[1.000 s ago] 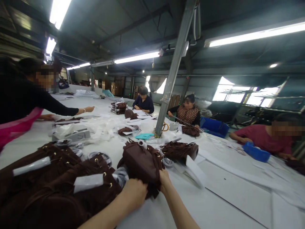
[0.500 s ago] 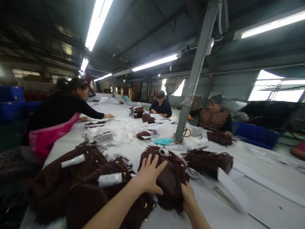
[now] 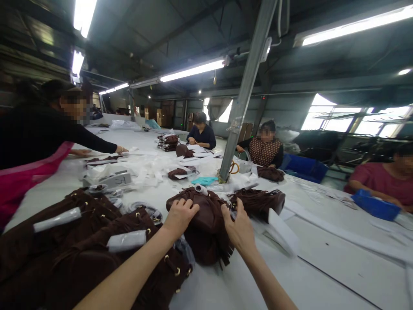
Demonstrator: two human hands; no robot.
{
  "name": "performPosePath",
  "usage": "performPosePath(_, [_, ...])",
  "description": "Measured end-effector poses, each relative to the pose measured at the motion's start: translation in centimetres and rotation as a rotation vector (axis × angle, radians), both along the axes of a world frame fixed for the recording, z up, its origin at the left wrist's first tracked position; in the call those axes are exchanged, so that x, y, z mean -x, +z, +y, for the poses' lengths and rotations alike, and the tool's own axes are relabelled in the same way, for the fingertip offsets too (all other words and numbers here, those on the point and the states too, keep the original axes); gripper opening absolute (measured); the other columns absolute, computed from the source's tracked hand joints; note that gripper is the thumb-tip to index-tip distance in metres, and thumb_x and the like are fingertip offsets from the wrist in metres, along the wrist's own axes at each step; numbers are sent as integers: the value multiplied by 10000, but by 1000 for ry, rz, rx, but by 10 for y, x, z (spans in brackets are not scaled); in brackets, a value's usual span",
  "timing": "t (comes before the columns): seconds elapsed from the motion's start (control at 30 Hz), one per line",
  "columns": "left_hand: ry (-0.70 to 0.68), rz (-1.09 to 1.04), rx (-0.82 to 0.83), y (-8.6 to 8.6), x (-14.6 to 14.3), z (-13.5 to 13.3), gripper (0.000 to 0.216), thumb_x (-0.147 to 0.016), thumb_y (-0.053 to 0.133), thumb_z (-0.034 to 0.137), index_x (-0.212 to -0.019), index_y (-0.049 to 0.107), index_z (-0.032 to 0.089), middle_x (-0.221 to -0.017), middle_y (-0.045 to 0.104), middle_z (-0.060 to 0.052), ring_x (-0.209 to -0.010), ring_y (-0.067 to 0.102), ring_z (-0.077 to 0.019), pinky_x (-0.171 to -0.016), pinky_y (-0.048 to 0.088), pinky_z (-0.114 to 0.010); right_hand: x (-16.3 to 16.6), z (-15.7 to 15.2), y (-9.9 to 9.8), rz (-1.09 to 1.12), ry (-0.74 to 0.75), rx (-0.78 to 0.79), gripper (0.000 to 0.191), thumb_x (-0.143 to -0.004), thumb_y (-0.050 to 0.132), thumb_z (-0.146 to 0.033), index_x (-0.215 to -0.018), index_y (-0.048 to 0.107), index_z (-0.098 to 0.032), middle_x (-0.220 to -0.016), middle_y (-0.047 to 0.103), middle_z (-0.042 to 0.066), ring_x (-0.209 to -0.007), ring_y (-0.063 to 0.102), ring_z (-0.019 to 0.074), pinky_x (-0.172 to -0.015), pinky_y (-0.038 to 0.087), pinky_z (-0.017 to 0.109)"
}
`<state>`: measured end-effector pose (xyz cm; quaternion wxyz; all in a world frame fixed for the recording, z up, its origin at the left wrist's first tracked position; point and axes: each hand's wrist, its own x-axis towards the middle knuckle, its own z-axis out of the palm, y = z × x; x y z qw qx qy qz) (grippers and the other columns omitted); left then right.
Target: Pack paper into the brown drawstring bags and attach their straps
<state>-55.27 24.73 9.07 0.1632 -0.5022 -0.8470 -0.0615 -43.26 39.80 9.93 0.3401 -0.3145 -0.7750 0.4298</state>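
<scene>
A dark brown fringed bag (image 3: 206, 224) lies on the white table (image 3: 258, 284) in front of me. My left hand (image 3: 179, 215) rests on its left upper side with fingers curled over the fabric. My right hand (image 3: 238, 227) presses on its right side, fingers spread. A white paper roll (image 3: 201, 189) sticks out of the bag's top. Another brown fringed bag (image 3: 258, 202) lies just behind to the right. A heap of brown bags (image 3: 80, 249) with white paper tags (image 3: 126, 240) fills the near left.
A grey steel post (image 3: 240, 103) rises from the table's middle, with scissors (image 3: 233, 167) at its foot. Several people work around the table: one in black at the left (image 3: 35, 129), others at the far side and right. Blue bins (image 3: 376, 206) stand at the right.
My left hand slid from flat on the bag's top to gripping its left upper edge. My right hand came up from under the bag's near edge onto its right side, fingers spread.
</scene>
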Motion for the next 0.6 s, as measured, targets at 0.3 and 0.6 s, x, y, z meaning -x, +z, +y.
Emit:
performPosePath(0.3, [-17,-222,192,-26,1,4,530,-585,672,259,-1073,490,160,-1121,488,-120,-986,507,-286,-822,482,-385,-1,-34,-117,-409,222,-928,501,-837,449,-271,-1338,440,-254,-1488,287,83,-1295,358,315,-1042,279,527])
performPosePath(0.6, [42,-350,196,1,-20,-11,371,-703,634,164,-1061,539,137,-1128,531,-111,-1006,550,-249,-842,485,-366,-94,-87,-69,-557,477,-441,497,-830,483,-335,-1324,463,-284,-1391,451,54,-1253,431,332,-1015,350,537])
